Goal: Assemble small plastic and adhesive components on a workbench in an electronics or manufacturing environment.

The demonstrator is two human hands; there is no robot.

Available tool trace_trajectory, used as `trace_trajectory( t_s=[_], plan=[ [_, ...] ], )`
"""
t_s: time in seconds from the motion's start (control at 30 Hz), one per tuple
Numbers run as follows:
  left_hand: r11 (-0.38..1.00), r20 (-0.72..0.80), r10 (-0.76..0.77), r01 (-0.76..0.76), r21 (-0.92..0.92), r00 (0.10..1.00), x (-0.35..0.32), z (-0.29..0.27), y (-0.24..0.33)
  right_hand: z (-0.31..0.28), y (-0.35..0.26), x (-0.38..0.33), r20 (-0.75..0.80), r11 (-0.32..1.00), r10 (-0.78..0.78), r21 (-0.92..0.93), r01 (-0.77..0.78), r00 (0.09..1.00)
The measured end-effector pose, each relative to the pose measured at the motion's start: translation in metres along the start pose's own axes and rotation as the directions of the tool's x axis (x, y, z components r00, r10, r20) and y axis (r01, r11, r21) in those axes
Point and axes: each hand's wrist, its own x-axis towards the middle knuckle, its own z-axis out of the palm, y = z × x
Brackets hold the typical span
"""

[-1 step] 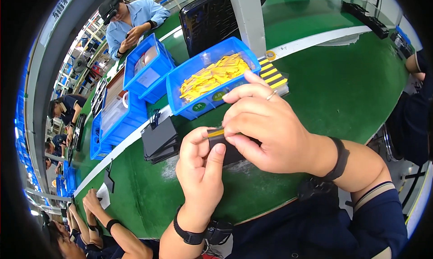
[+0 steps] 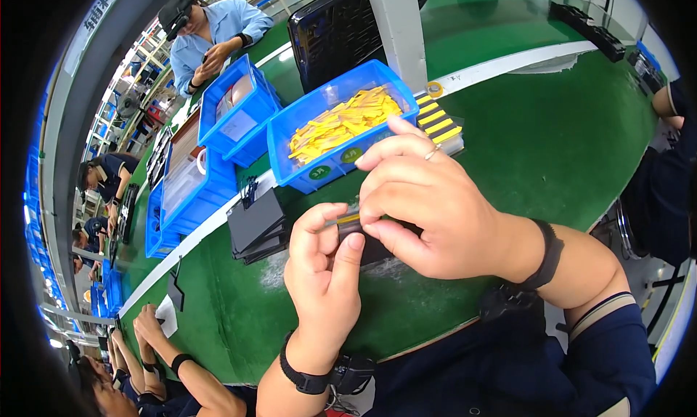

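Observation:
Over the green table, my left hand (image 2: 323,279) is closed on a dark flat rectangular piece (image 2: 374,250), thumb in front and fingers behind. A thin yellow strip (image 2: 349,219) lies along the upper edge of that piece. My right hand (image 2: 428,206) pinches at the strip's right end with thumb and forefinger, hiding part of it. Beyond my hands stands a blue bin (image 2: 290,171) of loose yellow strips (image 2: 341,123). Beside my left hand rests a stack of dark flat pieces (image 2: 258,224).
More blue bins (image 2: 234,104) stand at the left. Behind the strip bin are a grey post (image 2: 398,35) and a black case (image 2: 330,43). A yellow-and-black striped stack (image 2: 439,123) and a tape roll (image 2: 435,89) sit right of it. A co-worker's hands (image 2: 149,326) work at lower left.
My left fingers have shifted very slightly, and a little less of the yellow strip shows between my hands. Otherwise the scene looks the same.

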Motion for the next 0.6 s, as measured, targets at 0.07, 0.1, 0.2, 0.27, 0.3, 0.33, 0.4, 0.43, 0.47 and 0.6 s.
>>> trace_trajectory(
  t_s=[0.07,0.1,0.2,0.27,0.3,0.33,0.4,0.43,0.47,0.6],
  plan=[
    [0.999,-0.033,0.009,-0.010,-0.044,0.999,0.000,0.003,0.002,0.000,0.000,0.002,0.003,0.999,-0.032,0.042,0.032,0.999],
    [0.998,-0.009,0.010,-0.010,-0.065,1.000,0.000,0.001,0.004,0.001,-0.001,0.002,-0.029,0.998,-0.067,-0.009,0.067,0.997],
    [0.982,-0.068,-0.039,0.026,-0.188,0.997,0.002,0.007,0.009,0.002,-0.006,0.000,-0.094,0.980,-0.140,-0.158,0.124,0.986],
    [0.959,-0.005,-0.035,0.032,-0.283,0.999,0.001,0.004,0.007,0.002,-0.007,-0.002,-0.122,0.956,-0.178,-0.257,0.142,0.976],
    [0.958,-0.006,-0.036,0.032,-0.283,0.999,0.000,0.004,0.005,0.004,-0.006,-0.003,-0.127,0.963,-0.157,-0.238,0.124,0.979],
    [0.952,-0.005,-0.048,0.045,-0.303,0.999,0.000,0.004,0.003,0.006,-0.004,-0.004,-0.133,0.970,-0.136,-0.220,0.104,0.982],
    [0.945,-0.003,-0.061,0.056,-0.322,0.998,0.000,0.004,0.002,0.010,0.000,-0.006,-0.149,0.968,-0.165,-0.215,0.131,0.975],
    [0.941,-0.010,-0.071,0.064,-0.331,0.997,0.000,0.006,0.003,0.013,0.001,-0.006,-0.165,0.965,-0.194,-0.207,0.158,0.967],
    [0.938,-0.016,-0.081,0.071,-0.339,0.997,0.000,0.007,0.005,0.014,0.002,-0.006,-0.164,0.966,-0.194,-0.206,0.159,0.967],
    [0.926,-0.059,-0.130,0.100,-0.364,0.990,-0.001,0.010,0.007,0.016,0.004,-0.008,-0.176,0.961,-0.203,-0.224,0.162,0.963]
  ],
)
